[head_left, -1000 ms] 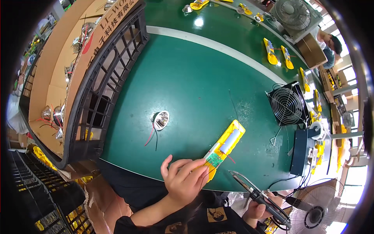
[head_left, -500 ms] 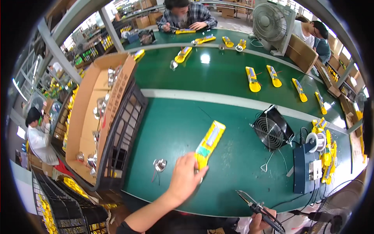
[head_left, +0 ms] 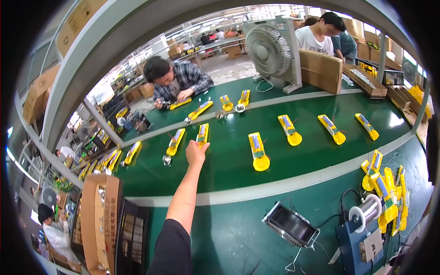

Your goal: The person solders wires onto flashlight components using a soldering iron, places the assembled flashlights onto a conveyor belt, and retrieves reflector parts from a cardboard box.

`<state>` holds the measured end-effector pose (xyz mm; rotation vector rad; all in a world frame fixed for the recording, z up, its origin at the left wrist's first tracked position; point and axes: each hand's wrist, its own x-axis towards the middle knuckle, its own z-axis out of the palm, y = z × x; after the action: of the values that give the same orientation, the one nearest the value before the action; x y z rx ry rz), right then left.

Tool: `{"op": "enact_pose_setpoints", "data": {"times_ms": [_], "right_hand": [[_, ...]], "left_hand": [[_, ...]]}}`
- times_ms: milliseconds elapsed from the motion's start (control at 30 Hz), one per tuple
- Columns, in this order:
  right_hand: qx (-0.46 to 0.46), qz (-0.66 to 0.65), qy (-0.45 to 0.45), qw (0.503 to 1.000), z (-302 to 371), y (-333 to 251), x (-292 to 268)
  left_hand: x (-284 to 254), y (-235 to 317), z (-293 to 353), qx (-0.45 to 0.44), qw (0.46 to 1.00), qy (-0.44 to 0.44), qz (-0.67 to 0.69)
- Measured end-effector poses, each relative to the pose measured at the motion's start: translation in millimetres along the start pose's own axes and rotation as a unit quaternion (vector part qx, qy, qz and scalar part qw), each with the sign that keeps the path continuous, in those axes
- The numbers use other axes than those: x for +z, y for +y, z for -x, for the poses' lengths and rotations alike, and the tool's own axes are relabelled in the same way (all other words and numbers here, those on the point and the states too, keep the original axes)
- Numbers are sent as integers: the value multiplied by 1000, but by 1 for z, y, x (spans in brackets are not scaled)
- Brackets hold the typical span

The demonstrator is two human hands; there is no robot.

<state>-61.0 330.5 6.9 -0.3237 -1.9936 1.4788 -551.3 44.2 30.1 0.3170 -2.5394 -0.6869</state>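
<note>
My left hand (head_left: pixel 196 154) reaches far out over the green conveyor belt. Its fingers are closed on the lower end of a yellow flashlight casing (head_left: pixel 202 131), which has a battery and a circuit board inside. Just left of it lies a similar casing (head_left: pixel 175 141) with a silver reflector (head_left: pixel 167 160) at its wide end. To the right, more open casings rest on the belt, the nearest being a yellow casing (head_left: pixel 257 153) with its round end toward me. My right hand is out of sight.
On my green workbench stand a small black fan (head_left: pixel 292 223), a blue soldering station (head_left: pixel 355 245) with a solder spool (head_left: pixel 366 213), and piled yellow casings (head_left: pixel 387 195). A cardboard box (head_left: pixel 94 224) stands left. Across the belt are a white fan (head_left: pixel 271 50) and a person (head_left: pixel 176 80) working.
My left hand has carried the flashlight casing from the workbench forward onto the belt. The view has shifted up and forward. My right hand and the soldering iron have left the picture.
</note>
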Motion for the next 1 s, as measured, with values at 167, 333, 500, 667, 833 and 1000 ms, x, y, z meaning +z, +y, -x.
{"op": "enact_pose_setpoints", "data": {"times_ms": [167, 333, 500, 667, 833, 1000], "right_hand": [[0, -6, 25, 1000, 0, 6, 9], [-16, -21, 50, 998, 10, 8, 10], [-48, -55, 77, 994, 27, 12, 1], [-80, -95, 123, 985, 43, 15, -14], [-118, -81, 135, 980, 43, 7, -19], [-106, -88, 138, 981, 42, -6, -16]], "left_hand": [[8, 55, 26, 215, 919, 300, -136], [7, 105, 101, 177, 953, -243, -37], [-23, 112, 123, 120, 970, -209, -16], [-107, 71, 204, 157, 965, -210, -9], [-211, 18, 342, 171, 972, -154, -47], [-291, -16, 441, 126, 976, -171, -39]]}}
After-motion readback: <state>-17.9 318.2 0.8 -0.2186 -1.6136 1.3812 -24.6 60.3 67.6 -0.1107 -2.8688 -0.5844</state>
